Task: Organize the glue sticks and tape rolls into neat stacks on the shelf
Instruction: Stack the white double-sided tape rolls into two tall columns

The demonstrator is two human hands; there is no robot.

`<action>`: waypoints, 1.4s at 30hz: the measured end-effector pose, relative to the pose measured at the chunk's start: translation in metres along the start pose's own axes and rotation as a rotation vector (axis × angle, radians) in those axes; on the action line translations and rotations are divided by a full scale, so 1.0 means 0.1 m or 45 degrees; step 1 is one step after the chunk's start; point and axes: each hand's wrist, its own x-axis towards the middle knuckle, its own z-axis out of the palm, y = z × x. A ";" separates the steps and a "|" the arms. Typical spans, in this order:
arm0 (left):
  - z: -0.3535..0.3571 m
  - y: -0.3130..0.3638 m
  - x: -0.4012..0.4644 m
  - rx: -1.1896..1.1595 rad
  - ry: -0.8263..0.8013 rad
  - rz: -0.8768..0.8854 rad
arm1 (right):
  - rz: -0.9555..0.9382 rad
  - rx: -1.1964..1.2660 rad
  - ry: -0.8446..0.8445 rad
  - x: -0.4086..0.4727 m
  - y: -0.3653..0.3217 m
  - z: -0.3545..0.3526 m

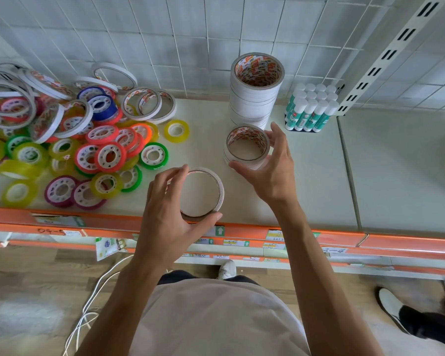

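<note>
On the shelf [306,191] a loose heap of coloured tape rolls [70,140] lies left, a tall white stack [254,98] behind. Right hand [272,170] grasps the short stack [247,147]; left hand [170,214] grasps a single roll [203,194]. Glue sticks [311,109] stand at right.

Wearer's kit: plain pale pinkish-white T-shirt [216,319], loose fit, no print or logo visible. Both forearms bare, sleeves end out of view. No watch, rings or bands on left hand [172,214] or right hand [270,170]. Dark trousers [175,276] underneath, one white shoe [227,269] showing.
</note>
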 end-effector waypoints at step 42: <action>0.32 0.45 1.12 0.124 -0.058 0.128 | 0.010 -0.177 -0.111 -0.02 0.04 0.05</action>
